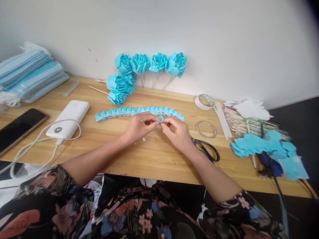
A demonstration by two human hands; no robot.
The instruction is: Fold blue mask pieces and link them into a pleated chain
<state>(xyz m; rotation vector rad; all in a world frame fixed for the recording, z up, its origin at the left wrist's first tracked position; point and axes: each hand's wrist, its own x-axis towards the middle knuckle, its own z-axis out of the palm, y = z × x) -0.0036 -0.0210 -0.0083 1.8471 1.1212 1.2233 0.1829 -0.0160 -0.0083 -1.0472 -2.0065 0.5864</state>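
Observation:
Between the fingertips of both hands is a small folded piece of blue material (160, 118). My left hand (142, 125) pinches it from the left, and my right hand (176, 131) pinches it from the right. Most of the piece is hidden by the fingers. Just behind the hands, a curved row of overlapping blue folded petals (119, 112) lies on the wooden table (149, 162). Black-handled scissors (208, 149) lie beside my right wrist, their blades partly hidden. Small white scraps (144, 139) are under my left hand.
Several blue flowers on sticks (159, 63) lean against the wall or lie at the back. A power bank (72, 116), a phone (22, 127) and stacked face masks (30, 76) are at left. Tape rolls (203, 101), sticks (239, 122) and blue material (251, 144) lie at right.

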